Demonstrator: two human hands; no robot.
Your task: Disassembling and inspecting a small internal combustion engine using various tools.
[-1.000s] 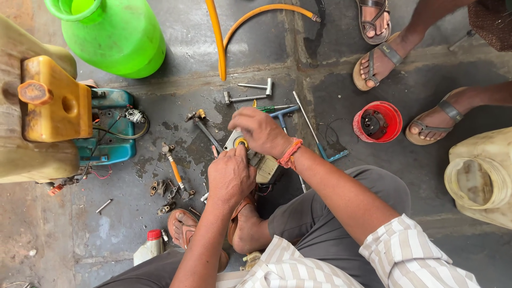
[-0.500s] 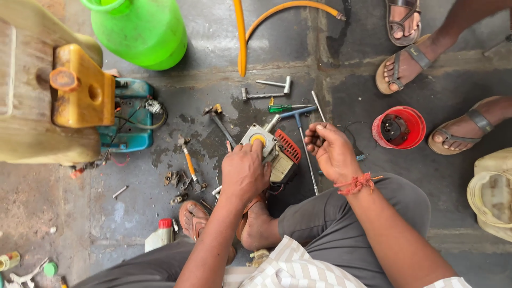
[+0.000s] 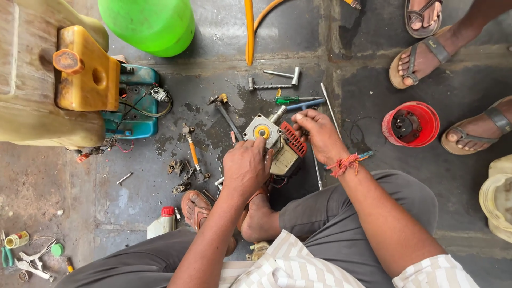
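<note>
Left hand: our left hand (image 3: 246, 168) gripped the small engine (image 3: 274, 144) from above, steadying it.
Right hand: our right hand (image 3: 319, 133) pinched at its red finned cover (image 3: 294, 138).
Done so far: the engine lay out of its machine, partly stripped, we judged.
Left to do: loose screws (image 3: 181, 172) and a screwdriver (image 3: 193, 152) lay left of the left hand, so we judged reassembly unfinished.

Shirt: white-and-tan striped, sleeves rolled | trousers: grey | right wrist: red-orange thread band (image 3: 344, 164) (frayed ends) | feet: brown sandals (image 3: 194, 209)
</note>
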